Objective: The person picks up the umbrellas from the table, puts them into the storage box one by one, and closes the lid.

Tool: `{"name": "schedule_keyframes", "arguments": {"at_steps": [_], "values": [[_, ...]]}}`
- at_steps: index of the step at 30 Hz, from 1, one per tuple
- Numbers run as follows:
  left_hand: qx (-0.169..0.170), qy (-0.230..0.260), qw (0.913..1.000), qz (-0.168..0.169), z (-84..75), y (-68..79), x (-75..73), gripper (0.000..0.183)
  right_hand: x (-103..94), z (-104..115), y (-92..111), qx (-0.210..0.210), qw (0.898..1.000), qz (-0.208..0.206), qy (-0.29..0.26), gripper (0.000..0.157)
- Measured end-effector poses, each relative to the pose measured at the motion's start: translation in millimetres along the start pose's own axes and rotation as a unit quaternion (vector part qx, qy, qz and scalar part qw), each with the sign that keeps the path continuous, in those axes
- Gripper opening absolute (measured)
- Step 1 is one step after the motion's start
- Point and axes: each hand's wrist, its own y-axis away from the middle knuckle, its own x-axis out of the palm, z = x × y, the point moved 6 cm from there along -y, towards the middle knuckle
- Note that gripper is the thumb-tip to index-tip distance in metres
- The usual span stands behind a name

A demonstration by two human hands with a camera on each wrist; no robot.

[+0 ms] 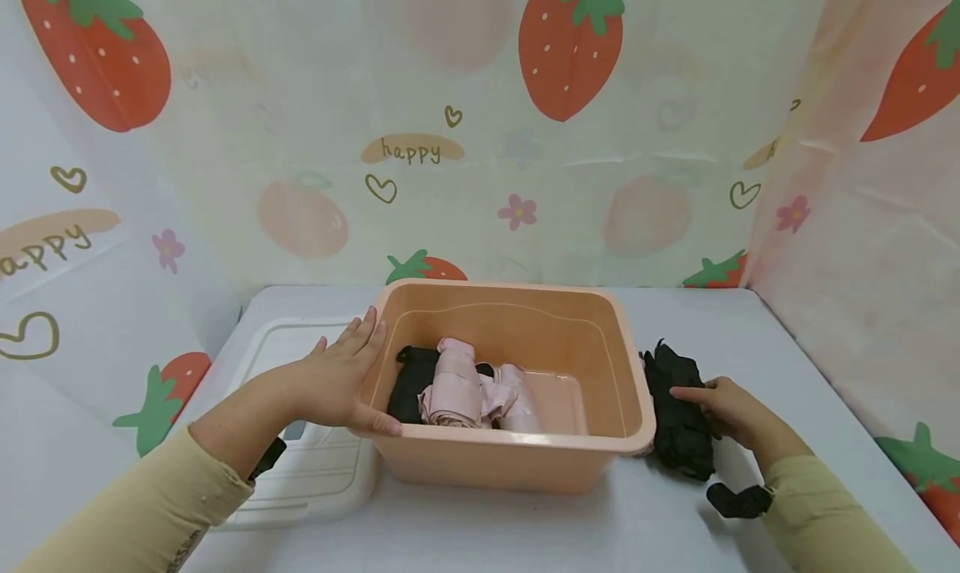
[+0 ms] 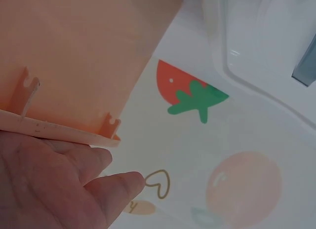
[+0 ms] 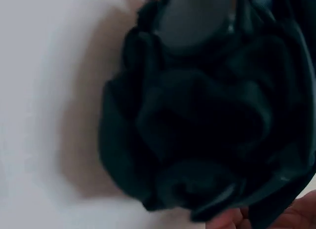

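A peach plastic bin (image 1: 510, 464) stands in the middle of the table. My left hand (image 1: 337, 381) rests on its left rim, fingers straight and spread, thumb along the front edge. In the left wrist view the palm lies against the bin's rim (image 2: 59, 133). Inside the bin are a black cloth roll (image 1: 412, 385), a light pink rolled cloth (image 1: 453, 389) and a paler bundle (image 1: 519, 402). To the right of the bin, my right hand (image 1: 731, 410) grips a bundle of rolled black cloth (image 1: 678, 423), thumb on top. This bundle (image 3: 197, 125) fills most of the right wrist view.
A white lid (image 1: 300, 473) lies flat on the table to the left, partly behind my left arm. A patterned curtain (image 1: 480, 139) encloses the back and both sides. Something pale pink shows between the bin and the black bundle.
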Motion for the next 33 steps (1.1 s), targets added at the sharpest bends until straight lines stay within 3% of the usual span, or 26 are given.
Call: {"name": "schedule_keyframes", "arguments": {"at_steps": [7, 11, 14, 24, 33], "values": [[-0.001, -0.001, 1.0, -0.002, 2.2, -1.6, 1.5, 0.137, -1.0, -4.0, -0.7, 0.01, 1.0, -0.016, -0.012, 0.045], [-0.001, 0.001, 1.0, -0.001, 2.1, -1.1, 1.1, 0.137, 0.5, -4.0, 0.0, 0.004, 1.0, 0.01, 0.008, 0.082], [-0.001, 0.003, 1.0, 0.0, 1.6, -0.7, 0.8, 0.137, 3.1, -3.7, 0.7, -0.002, 0.999, 0.032, 0.01, 0.093], [0.002, -0.001, 1.0, -0.002, 1.3, 0.3, 0.6, 0.136, 1.1, -0.3, 3.0, 0.006, 0.999, 0.035, 0.023, 0.108], [0.003, -0.002, 1.0, -0.004, 1.2, -0.5, 0.6, 0.136, -1.1, 4.8, 3.8, -0.008, 0.999, 0.02, 0.033, 0.102]]}}
